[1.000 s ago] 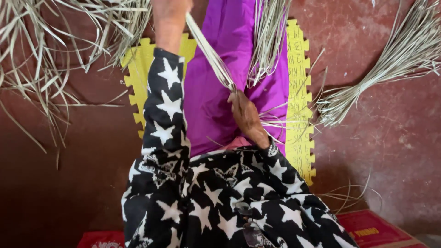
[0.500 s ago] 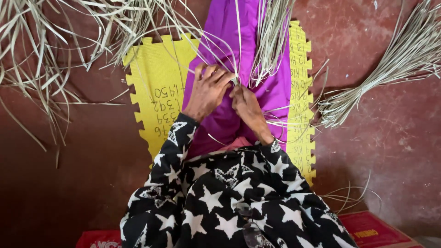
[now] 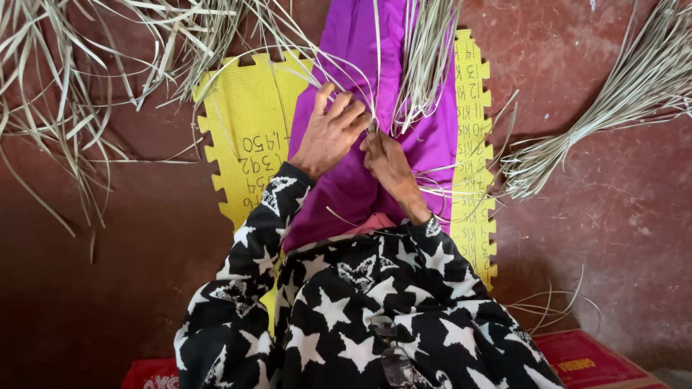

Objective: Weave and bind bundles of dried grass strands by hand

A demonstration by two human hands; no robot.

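Pale strips (image 3: 422, 65) are lying on the purple cloth (image 3: 353, 187), their long axis running away from the person. The left hand (image 3: 330, 133) and right hand (image 3: 386, 160) are pinching their near ends together. Underneath are a yellow mat (image 3: 245, 122) and red floor (image 3: 598, 230). Loose straw (image 3: 79, 79) is lying left, a bundle (image 3: 613, 108) right.

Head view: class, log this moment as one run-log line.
left hand: on grass strands | right hand: pinching strands | under hands: purple cloth on yellow foam mat | floor: loose bundle
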